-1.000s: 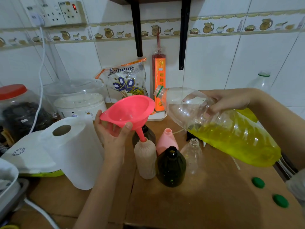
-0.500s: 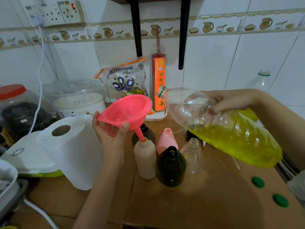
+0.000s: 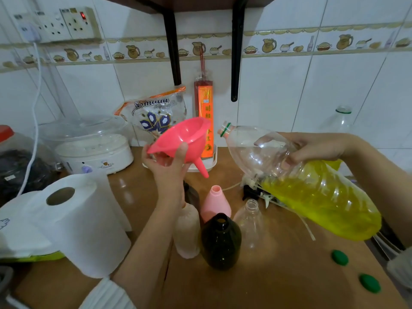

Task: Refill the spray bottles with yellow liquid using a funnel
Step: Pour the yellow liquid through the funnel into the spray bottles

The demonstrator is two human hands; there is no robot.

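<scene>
My left hand (image 3: pixel 166 165) grips a pink funnel (image 3: pixel 185 141), lifted and tilted above the table, its spout free of any bottle. My right hand (image 3: pixel 312 148) holds a large clear bottle (image 3: pixel 301 181) on its side, uncapped, neck toward the funnel, with yellow liquid pooled in its lower half. Below stand several open small bottles: a beige one (image 3: pixel 187 230) partly behind my left forearm, a pink one (image 3: pixel 215 204), a dark green one (image 3: pixel 220 241) and a clear one (image 3: pixel 252 221).
A big paper towel roll (image 3: pixel 73 224) stands at the left, a white steamer (image 3: pixel 93 150) behind it. Two green caps (image 3: pixel 340 257) lie at the right front. Spray heads with tubes (image 3: pixel 252 190) lie under the big bottle. A snack bag and an orange packet lean on the tiled wall.
My left hand has lifted the funnel up out of the beige bottle's neck and tilted it. The large bottle has barely moved.
</scene>
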